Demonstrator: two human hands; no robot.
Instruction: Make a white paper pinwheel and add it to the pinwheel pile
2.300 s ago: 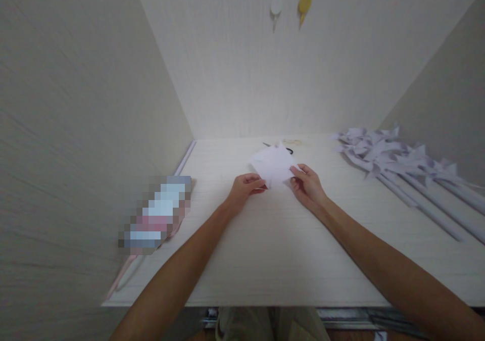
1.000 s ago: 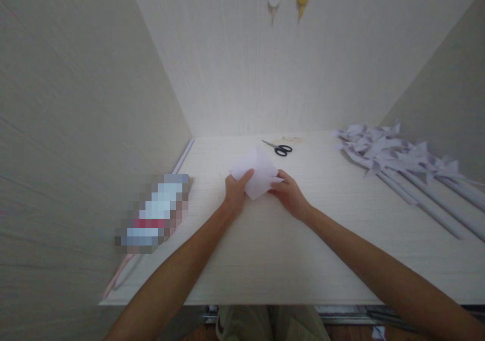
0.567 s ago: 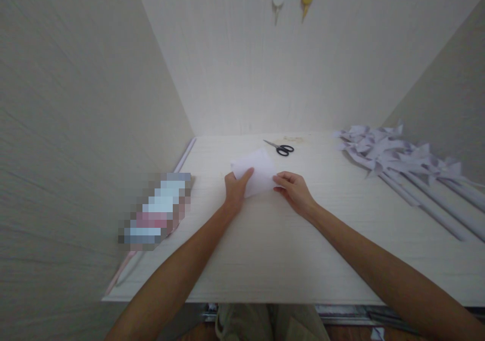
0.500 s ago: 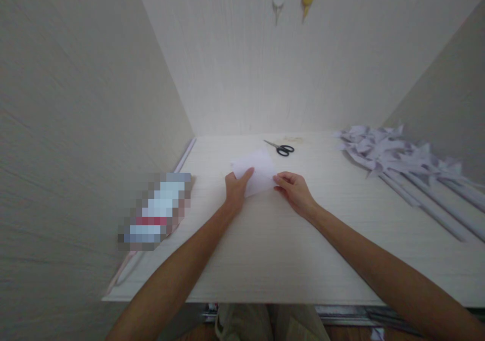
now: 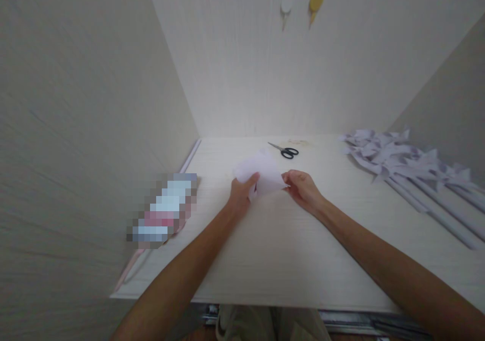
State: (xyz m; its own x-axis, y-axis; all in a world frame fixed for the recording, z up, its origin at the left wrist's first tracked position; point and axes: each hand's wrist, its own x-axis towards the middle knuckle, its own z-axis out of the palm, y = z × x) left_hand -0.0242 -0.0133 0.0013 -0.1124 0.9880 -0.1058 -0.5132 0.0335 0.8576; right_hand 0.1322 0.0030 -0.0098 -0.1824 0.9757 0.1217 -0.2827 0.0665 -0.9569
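Observation:
A piece of white paper (image 5: 267, 172) is held just above the middle of the white tabletop (image 5: 273, 260). My left hand (image 5: 241, 194) grips its left side, thumb on top and the other fingers hidden beneath. At the right corner of the sheet, my right hand (image 5: 303, 187) pinches the paper between thumb and fingers. The sheet bends near my left thumb, and its lower left part curls. Black-handled scissors (image 5: 287, 151) lie behind the paper, blades pointing left.
Several white paper pinwheel-like shapes on rolled paper sticks (image 5: 428, 199) are piled on the right. A blurred-out object (image 5: 166, 207) stands on the left, with a pale rod (image 5: 190, 155) behind it. Two hooks, one yellow (image 5: 316, 1), one white (image 5: 287, 2), hang on the back wall.
The paper has gone from lying nearly flat to bending, its lower left edge curling by my left thumb. My right hand has shifted slightly right with the corner; the whole view has shifted a little.

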